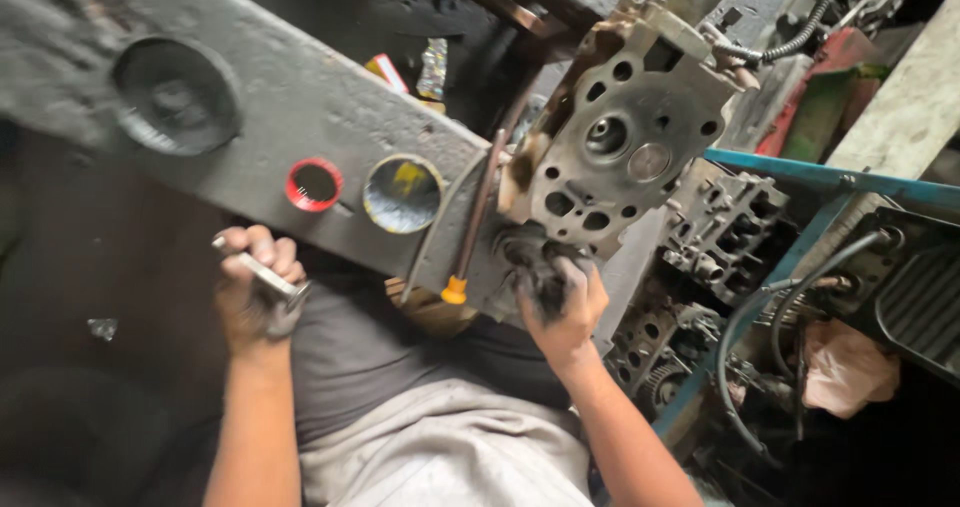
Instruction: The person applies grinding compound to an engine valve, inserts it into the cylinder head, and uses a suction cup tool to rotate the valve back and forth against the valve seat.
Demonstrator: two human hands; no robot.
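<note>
While we look down from the head camera, our left hand (255, 292) is at the near edge of the grimy grey surface (300, 97), its fingers wrapped tightly around a short metal tool (262, 275) whose bright end sticks out above the knuckles. Our right hand (562, 302) is further along the same edge, fingers curled around a dark, greasy rag (535, 267) pressed against the lower end of the engine head (625, 132), a rusty block full of round holes that leans tilted off the end of the surface. Between the two hands a thin rod with an orange tip (478, 217) lies against the surface's edge. Two open tins, one red-rimmed (314, 184) and one with yellow inside (402, 193), sit on the surface near the rod. More engine parts (725, 227) are piled to the right, beside a blue frame (800, 172).
</note>
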